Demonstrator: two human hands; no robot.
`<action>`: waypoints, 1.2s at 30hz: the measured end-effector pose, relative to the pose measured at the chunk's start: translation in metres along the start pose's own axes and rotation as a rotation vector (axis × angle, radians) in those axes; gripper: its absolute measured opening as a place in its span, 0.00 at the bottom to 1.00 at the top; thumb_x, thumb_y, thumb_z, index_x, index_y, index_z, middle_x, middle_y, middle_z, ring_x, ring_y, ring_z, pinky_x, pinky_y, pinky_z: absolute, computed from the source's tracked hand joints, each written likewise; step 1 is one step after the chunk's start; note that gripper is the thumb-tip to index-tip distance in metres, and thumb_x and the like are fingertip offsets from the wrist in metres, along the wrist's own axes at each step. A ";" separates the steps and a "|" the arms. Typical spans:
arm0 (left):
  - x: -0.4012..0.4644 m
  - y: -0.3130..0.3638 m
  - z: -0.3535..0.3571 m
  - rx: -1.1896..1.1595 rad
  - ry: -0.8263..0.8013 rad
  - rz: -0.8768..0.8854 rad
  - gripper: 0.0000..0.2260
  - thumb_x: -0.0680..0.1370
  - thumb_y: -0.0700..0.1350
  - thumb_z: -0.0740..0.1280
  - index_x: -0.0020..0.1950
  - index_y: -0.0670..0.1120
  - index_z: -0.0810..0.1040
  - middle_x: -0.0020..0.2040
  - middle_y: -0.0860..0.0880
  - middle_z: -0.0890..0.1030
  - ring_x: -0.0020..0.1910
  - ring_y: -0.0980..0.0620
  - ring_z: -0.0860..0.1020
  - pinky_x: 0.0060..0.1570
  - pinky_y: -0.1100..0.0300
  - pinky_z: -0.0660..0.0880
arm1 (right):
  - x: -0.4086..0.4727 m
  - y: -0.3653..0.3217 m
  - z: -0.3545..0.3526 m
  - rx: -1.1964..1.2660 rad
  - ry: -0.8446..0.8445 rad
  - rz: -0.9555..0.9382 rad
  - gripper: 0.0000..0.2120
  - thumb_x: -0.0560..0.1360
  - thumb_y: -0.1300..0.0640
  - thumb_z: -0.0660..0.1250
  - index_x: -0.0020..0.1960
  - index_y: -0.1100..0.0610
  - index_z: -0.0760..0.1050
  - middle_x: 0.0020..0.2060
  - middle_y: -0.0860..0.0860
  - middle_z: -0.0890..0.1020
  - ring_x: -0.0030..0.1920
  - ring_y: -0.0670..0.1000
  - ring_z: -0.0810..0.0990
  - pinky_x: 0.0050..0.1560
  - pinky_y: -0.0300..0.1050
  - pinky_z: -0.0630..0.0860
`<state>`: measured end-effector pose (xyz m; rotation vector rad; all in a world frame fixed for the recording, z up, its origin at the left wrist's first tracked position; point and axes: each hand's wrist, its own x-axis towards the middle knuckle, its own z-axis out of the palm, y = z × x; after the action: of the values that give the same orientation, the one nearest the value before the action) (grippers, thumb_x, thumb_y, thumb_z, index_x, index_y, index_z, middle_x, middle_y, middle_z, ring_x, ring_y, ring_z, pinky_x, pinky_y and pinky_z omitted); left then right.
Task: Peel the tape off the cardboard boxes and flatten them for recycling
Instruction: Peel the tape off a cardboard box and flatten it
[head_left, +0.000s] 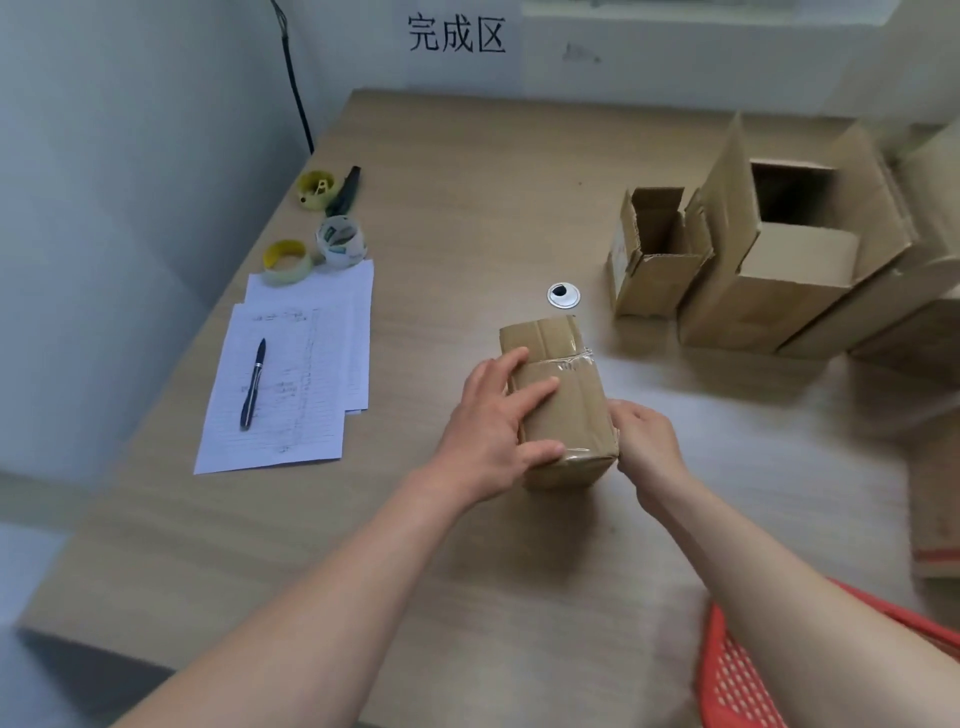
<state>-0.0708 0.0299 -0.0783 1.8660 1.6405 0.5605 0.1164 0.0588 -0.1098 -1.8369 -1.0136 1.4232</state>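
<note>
A small closed cardboard box (563, 410) lies on the wooden table (467, 208), wrapped in clear tape with a wrinkled tape band (574, 358) across its far half. My left hand (493, 421) lies over the box's left side, its fingers spread on the top and its thumb at the near edge. At the box's near right corner my right hand (647, 441) has its fingers curled against the side. Whether they pinch tape is hidden.
Two opened boxes stand at the right: a small one (657, 254) and a larger one (800, 249). Left are papers (301, 374) with a pen (253, 384), tape rolls (340, 241) and a tape dispenser (317, 189). A red basket (737, 675) sits near right.
</note>
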 end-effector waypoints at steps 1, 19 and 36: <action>0.004 0.004 0.005 0.013 0.013 -0.009 0.34 0.69 0.54 0.78 0.73 0.54 0.72 0.78 0.52 0.58 0.75 0.49 0.56 0.75 0.53 0.58 | -0.005 -0.004 -0.006 0.101 0.035 -0.038 0.12 0.77 0.53 0.64 0.45 0.59 0.83 0.43 0.56 0.84 0.39 0.50 0.78 0.42 0.47 0.74; 0.006 0.009 0.013 0.076 -0.023 -0.043 0.33 0.69 0.56 0.78 0.72 0.60 0.72 0.73 0.54 0.60 0.69 0.48 0.62 0.71 0.52 0.64 | -0.039 0.018 -0.041 0.210 -0.059 -0.338 0.17 0.77 0.71 0.67 0.61 0.56 0.77 0.52 0.48 0.83 0.47 0.43 0.83 0.44 0.38 0.79; 0.004 0.018 0.011 0.157 -0.059 -0.060 0.22 0.80 0.49 0.66 0.74 0.60 0.70 0.75 0.53 0.61 0.71 0.47 0.60 0.72 0.54 0.61 | -0.033 0.000 -0.039 0.087 0.189 -0.109 0.15 0.78 0.58 0.69 0.34 0.59 0.73 0.31 0.54 0.78 0.34 0.54 0.79 0.43 0.60 0.83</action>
<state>-0.0497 0.0308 -0.0751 1.9173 1.7390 0.3574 0.1495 0.0305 -0.0830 -1.7863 -0.9272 1.1868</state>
